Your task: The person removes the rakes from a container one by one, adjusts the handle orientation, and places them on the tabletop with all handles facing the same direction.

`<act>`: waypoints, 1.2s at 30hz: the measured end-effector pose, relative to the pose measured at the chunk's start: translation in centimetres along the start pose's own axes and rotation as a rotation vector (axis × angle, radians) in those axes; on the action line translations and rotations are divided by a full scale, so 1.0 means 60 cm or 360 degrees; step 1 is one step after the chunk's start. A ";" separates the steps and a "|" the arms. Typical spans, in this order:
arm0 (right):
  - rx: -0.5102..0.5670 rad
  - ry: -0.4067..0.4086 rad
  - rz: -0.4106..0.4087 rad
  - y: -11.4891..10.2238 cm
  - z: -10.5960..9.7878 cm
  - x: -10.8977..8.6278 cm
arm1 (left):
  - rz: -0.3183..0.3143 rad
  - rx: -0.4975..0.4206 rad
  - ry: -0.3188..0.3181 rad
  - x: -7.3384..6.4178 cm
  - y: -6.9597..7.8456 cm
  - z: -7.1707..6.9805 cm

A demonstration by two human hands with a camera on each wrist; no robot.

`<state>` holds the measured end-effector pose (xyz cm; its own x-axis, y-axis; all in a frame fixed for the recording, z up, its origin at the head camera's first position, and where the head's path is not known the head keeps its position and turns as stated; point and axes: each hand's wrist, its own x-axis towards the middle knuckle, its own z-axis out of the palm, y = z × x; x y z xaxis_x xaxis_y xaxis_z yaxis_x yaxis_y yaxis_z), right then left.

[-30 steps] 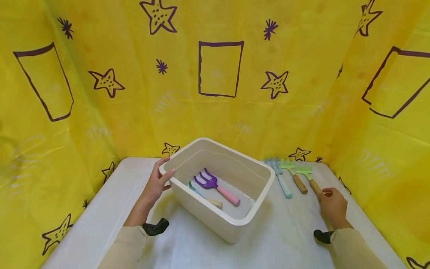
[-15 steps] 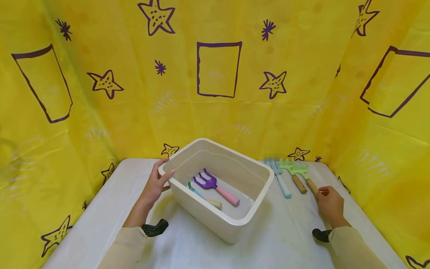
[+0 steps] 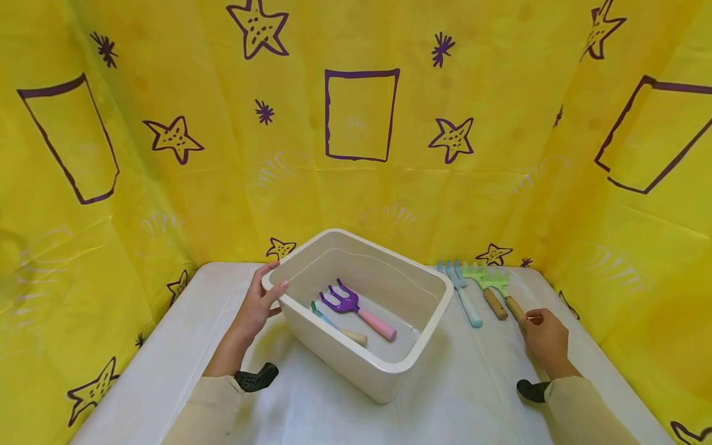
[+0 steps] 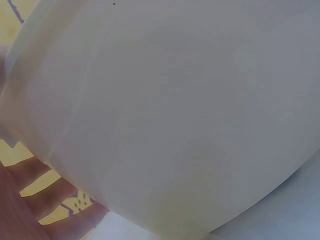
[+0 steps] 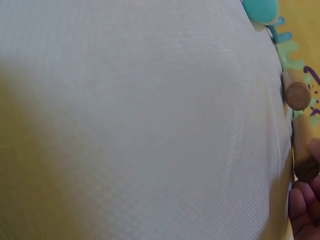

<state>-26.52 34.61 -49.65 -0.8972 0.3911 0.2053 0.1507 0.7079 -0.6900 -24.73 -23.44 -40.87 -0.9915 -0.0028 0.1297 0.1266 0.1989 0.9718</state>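
A cream plastic bin stands at an angle on the table. My left hand grips its left corner, thumb over the rim and fingers along the outer wall. Inside lie a purple hand fork with a pink handle and a small blue-green tool with a pale handle. On the right, my right hand pinches the wooden handle end of a light green toy rake. Beside it lie a second green rake with a wooden handle and a light blue fork.
White cloth covers the table. Yellow patterned curtains close in the back and both sides. The far ends of the rakes and the blue fork lie near the back edge, right of the bin.
My right hand has shifted slightly left with the green rake, whose head now lies up against the other green rake. The left hand and the bin stay in place.
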 end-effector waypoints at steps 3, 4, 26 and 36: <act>-0.0001 -0.0012 0.0022 -0.002 -0.001 0.000 | -0.0005 0.0008 0.0005 0.001 -0.001 0.000; 0.0003 -0.0017 0.0036 -0.003 -0.002 -0.001 | -0.0009 0.0009 0.0006 0.001 -0.001 0.000; 0.0074 0.0085 0.0122 -0.007 -0.013 0.009 | -0.0049 0.0026 0.0002 0.004 0.000 0.000; 0.0147 0.0157 0.0069 -0.063 -0.027 0.032 | -0.0068 0.0028 -0.0001 0.002 0.005 0.001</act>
<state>-28.14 33.65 -45.55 -0.8447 0.4793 0.2382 0.1452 0.6336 -0.7599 -24.84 -23.32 -40.58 -0.9961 -0.0111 0.0878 0.0833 0.2160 0.9728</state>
